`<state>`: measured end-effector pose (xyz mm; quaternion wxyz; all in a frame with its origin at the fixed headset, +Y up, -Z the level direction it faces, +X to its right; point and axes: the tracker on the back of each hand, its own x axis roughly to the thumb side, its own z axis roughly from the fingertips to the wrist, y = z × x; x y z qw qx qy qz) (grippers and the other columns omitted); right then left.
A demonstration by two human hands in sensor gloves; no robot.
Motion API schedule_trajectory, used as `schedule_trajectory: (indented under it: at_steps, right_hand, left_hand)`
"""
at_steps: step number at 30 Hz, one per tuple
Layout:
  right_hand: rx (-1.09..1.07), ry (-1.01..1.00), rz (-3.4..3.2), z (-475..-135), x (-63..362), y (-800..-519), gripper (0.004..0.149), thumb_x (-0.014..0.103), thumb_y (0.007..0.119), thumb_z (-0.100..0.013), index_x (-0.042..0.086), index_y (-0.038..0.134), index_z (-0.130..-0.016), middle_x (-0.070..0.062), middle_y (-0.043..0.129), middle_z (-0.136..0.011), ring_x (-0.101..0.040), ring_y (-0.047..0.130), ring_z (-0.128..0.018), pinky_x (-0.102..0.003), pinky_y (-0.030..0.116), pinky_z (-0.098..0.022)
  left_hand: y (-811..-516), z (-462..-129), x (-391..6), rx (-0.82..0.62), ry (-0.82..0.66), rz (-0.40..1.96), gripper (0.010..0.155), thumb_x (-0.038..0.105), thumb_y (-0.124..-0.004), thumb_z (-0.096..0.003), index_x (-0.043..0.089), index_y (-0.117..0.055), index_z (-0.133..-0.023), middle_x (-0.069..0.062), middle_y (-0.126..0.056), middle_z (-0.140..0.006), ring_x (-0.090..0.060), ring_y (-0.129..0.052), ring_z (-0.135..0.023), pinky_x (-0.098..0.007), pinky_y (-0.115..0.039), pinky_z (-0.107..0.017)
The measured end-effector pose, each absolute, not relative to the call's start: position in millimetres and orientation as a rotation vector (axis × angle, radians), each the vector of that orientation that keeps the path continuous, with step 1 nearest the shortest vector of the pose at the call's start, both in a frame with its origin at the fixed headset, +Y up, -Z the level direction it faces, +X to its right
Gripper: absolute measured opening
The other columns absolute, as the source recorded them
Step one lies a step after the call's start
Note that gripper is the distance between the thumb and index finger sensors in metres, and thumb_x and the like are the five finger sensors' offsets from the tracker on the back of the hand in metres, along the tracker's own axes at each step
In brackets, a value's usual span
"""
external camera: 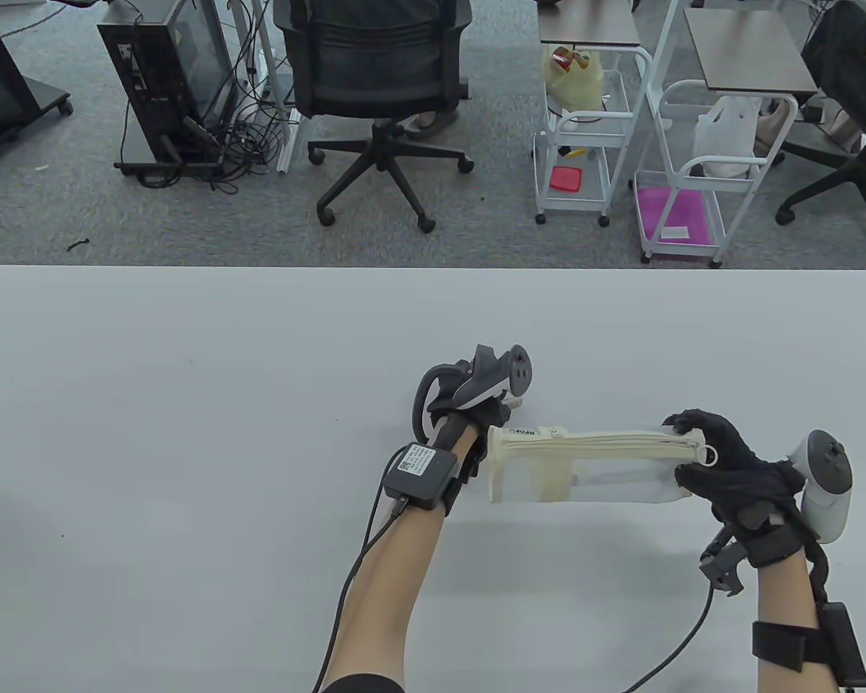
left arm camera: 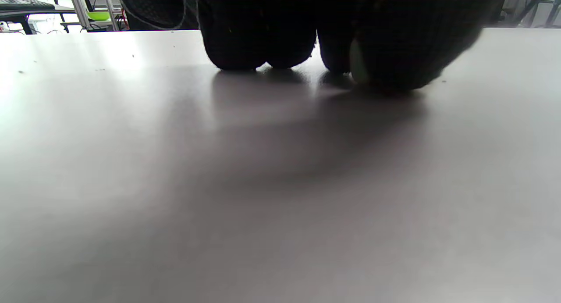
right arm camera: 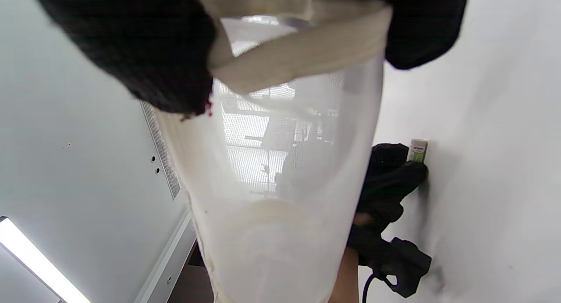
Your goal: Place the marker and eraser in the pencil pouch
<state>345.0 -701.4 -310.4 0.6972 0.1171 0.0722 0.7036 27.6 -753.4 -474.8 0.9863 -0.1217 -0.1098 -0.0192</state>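
Observation:
A translucent pencil pouch (external camera: 584,469) with a cream zipper band hangs level above the table. My right hand (external camera: 693,451) grips its zipper end, next to the ring pull. The right wrist view looks down the length of the pouch (right arm camera: 280,184). My left hand (external camera: 501,411) is down on the table beyond the pouch's far end. Its fingers (left arm camera: 280,48) curl onto a small white eraser with a green label (right arm camera: 417,150), which also shows as a pale edge between the fingertips in the left wrist view (left arm camera: 356,66). I see no marker clearly.
The grey table (external camera: 187,433) spreads wide to the left and front. Beyond its far edge stand an office chair (external camera: 382,79), a computer tower (external camera: 166,86) and white carts (external camera: 584,130).

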Motion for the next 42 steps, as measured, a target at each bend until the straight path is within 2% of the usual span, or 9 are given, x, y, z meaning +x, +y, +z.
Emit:
schedule_trajectory:
  at_steps: [3,6,14,18,21,28,35,38,42]
  right_hand:
    - [0.246,0.173,1.568,-311.3,347.0,-705.8,0.066,0.035,0.095,-0.038,0.036,0.065,-0.097,-0.017,0.054,-0.108,-0.044,0.078,-0.089,-0.058,0.075,-0.055]
    - [0.237,0.182,1.562,-313.0,348.1,-709.5,0.066,0.035,0.095,-0.038,0.036,0.065,-0.097,-0.017,0.054,-0.108,-0.044,0.078,-0.089,-0.058,0.075,-0.055]
    - [0.233,0.237,1.579,-317.8,336.1,-718.5,0.066,0.036,0.095,-0.038,0.036,0.065,-0.097,-0.016,0.054,-0.108,-0.044,0.078,-0.089,-0.058,0.075,-0.055]
    - [0.249,0.251,1.585,-319.2,329.3,-718.3,0.066,0.036,0.095,-0.038,0.036,0.065,-0.097,-0.016,0.055,-0.108,-0.044,0.078,-0.089,-0.058,0.075,-0.055]
    - [0.256,0.26,1.589,-320.0,325.7,-718.3,0.066,0.036,0.095,-0.038,0.036,0.065,-0.097,-0.016,0.055,-0.108,-0.044,0.078,-0.089,-0.058,0.075,-0.055]
    - [0.27,0.273,1.59,-321.3,323.8,-718.4,0.066,0.035,0.095,-0.038,0.035,0.065,-0.097,-0.017,0.055,-0.108,-0.044,0.079,-0.088,-0.058,0.075,-0.055]
    - [0.292,0.293,1.581,-320.3,323.5,-717.6,0.065,0.035,0.095,-0.038,0.035,0.066,-0.097,-0.017,0.056,-0.107,-0.044,0.079,-0.088,-0.058,0.075,-0.055]
    - [0.305,0.311,1.599,-319.1,323.0,-716.7,0.064,0.035,0.095,-0.038,0.034,0.067,-0.096,-0.017,0.056,-0.107,-0.044,0.079,-0.087,-0.058,0.075,-0.055]
    - [0.298,0.303,1.599,-319.6,324.1,-717.3,0.063,0.034,0.095,-0.038,0.034,0.067,-0.096,-0.017,0.057,-0.107,-0.043,0.08,-0.087,-0.058,0.075,-0.055]
  left_hand:
    - [-742.0,-465.4,8.6,-0.195,-0.261,0.007,0.047,0.051,-0.08,-0.0422,0.039,-0.076,-0.087,0.003,-0.088,-0.097,-0.022,-0.092,-0.087,-0.056,-0.07,-0.074]
    - [-723.0,-455.8,-14.6,-0.194,-0.354,0.1,0.046,0.049,-0.083,-0.0415,0.039,-0.077,-0.086,0.008,-0.1,-0.084,-0.013,-0.106,-0.072,-0.047,-0.084,-0.066]
    - [-622.2,-398.8,-82.4,0.057,-0.371,0.263,0.046,0.048,-0.087,-0.0392,0.039,-0.08,-0.084,0.008,-0.105,-0.076,-0.011,-0.108,-0.064,-0.045,-0.088,-0.062]
    - [-579.4,-360.1,-81.1,0.19,-0.431,0.278,0.047,0.048,-0.087,-0.0394,0.04,-0.081,-0.085,0.009,-0.104,-0.075,-0.011,-0.107,-0.064,-0.045,-0.087,-0.062]
    - [-559.2,-334.6,-65.3,0.215,-0.493,0.265,0.047,0.047,-0.087,-0.0398,0.039,-0.083,-0.086,0.009,-0.103,-0.075,-0.011,-0.106,-0.064,-0.045,-0.086,-0.062]
    - [-543.5,-305.9,-13.7,0.144,-0.605,0.19,0.047,0.046,-0.085,-0.0418,0.035,-0.085,-0.088,0.008,-0.104,-0.073,-0.011,-0.106,-0.061,-0.046,-0.087,-0.061]
    - [-556.6,-305.4,38.2,-0.051,-0.698,0.097,0.046,0.046,-0.08,-0.0442,0.031,-0.086,-0.088,0.007,-0.105,-0.071,-0.013,-0.107,-0.061,-0.046,-0.086,-0.062]
    - [-562.2,-308.2,47.6,-0.069,-0.7,0.061,0.047,0.046,-0.079,-0.0446,0.031,-0.085,-0.089,0.008,-0.105,-0.071,-0.012,-0.107,-0.061,-0.046,-0.086,-0.062]
    - [-562.8,-307.9,53.0,0.007,-0.66,0.009,0.047,0.045,-0.078,-0.045,0.029,-0.085,-0.089,0.006,-0.105,-0.071,-0.013,-0.106,-0.061,-0.047,-0.085,-0.062]
